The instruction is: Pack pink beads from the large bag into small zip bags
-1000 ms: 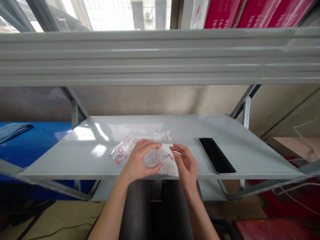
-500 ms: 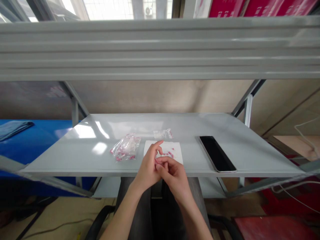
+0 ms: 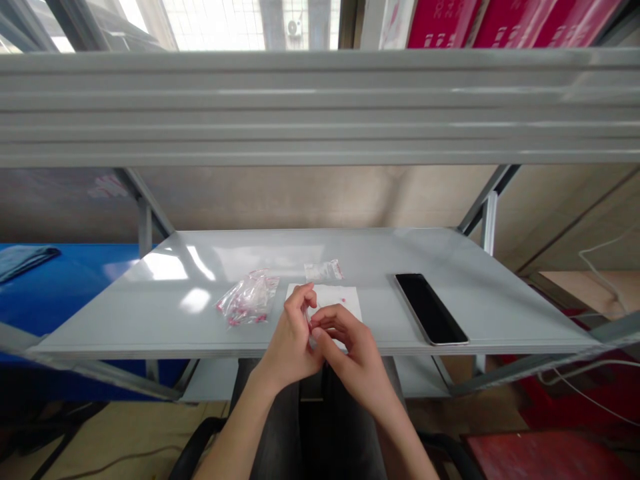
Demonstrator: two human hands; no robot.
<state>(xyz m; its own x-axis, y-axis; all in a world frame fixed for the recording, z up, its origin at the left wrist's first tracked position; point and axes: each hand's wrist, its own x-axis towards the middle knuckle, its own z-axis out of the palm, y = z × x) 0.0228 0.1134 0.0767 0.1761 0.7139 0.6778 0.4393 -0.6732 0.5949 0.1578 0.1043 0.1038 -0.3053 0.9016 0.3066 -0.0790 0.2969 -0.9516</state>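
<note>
The fingers (image 3: 300,298) of the left hand (image 3: 291,337) and right hand (image 3: 353,357) are pressed together at the near edge of a white paper sheet (image 3: 335,293); whether anything is held cannot be told. A clear bag of pink pieces (image 3: 249,300) is laid on the grey metal shelf (image 3: 360,257) left of the fingers, its long axis slanted, the left hand being nearer.

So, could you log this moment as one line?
left hand | right hand | fingertips meeting over white paper | beside: clear plastic bag
</note>
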